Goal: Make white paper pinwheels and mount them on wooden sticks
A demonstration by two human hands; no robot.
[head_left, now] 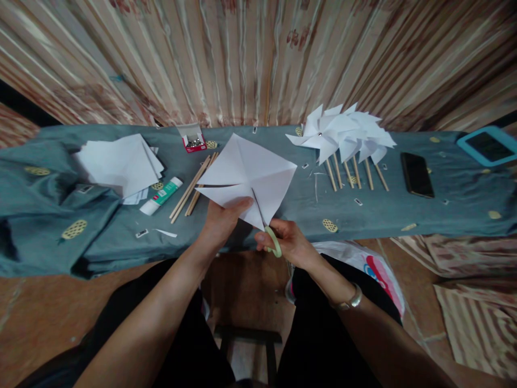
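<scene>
A square sheet of white paper [258, 164] with crossing creases is held up over the table's front edge. My left hand [226, 215] grips its near left side, thumb on top and fingers hidden underneath. One slit runs in from the left corner toward the centre. My right hand [286, 242] is closed around the pale green handles of a pair of scissors [274, 241]. The scissors' blades are at the near corner, where a second dark slit runs toward the middle; the paper partly hides them.
Left of the paper are wooden sticks [189, 188], a glue stick [161, 196], a stack of paper sheets [121, 164] and an open red box of pins [194, 142]. Several paper pinwheels [323, 132] on sticks, a black phone [417, 174] and a blue-framed device [488, 145] lie right.
</scene>
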